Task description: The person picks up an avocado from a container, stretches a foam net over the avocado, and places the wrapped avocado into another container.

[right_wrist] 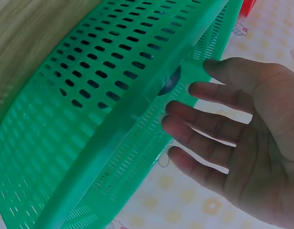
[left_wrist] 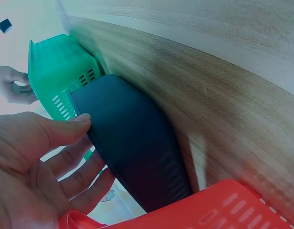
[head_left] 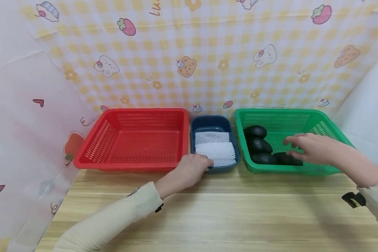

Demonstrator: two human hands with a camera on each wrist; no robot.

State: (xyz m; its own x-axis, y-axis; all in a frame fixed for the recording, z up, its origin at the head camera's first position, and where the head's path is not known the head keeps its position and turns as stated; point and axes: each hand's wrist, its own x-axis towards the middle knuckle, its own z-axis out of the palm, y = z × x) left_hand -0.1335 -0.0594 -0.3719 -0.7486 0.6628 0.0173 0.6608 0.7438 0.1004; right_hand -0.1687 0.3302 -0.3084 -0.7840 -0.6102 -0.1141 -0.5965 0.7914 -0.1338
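Note:
My left hand (head_left: 192,169) reaches over the near left corner of a small dark-blue tray (head_left: 211,120). Its thumb lies by the rim in the left wrist view, and its fingers are extended and fairly loose. White foam net sleeves (head_left: 215,150) lie in that tray, close to the fingertips. My right hand (head_left: 313,148) hovers over a green basket (head_left: 321,171) with its fingers spread, clearly apart from each other in the right wrist view. Several dark oval avocados (head_left: 260,145) lie at the basket's left side. One avocado (head_left: 286,159) is just below the right fingertips, partly hidden.
A red slotted basket (head_left: 130,168) stands left of the blue tray, close to its wall. All the containers sit on a wooden table (head_left: 226,217). A yellow checked cloth (head_left: 208,42) hangs behind them, and white cloth (head_left: 15,115) is at the left.

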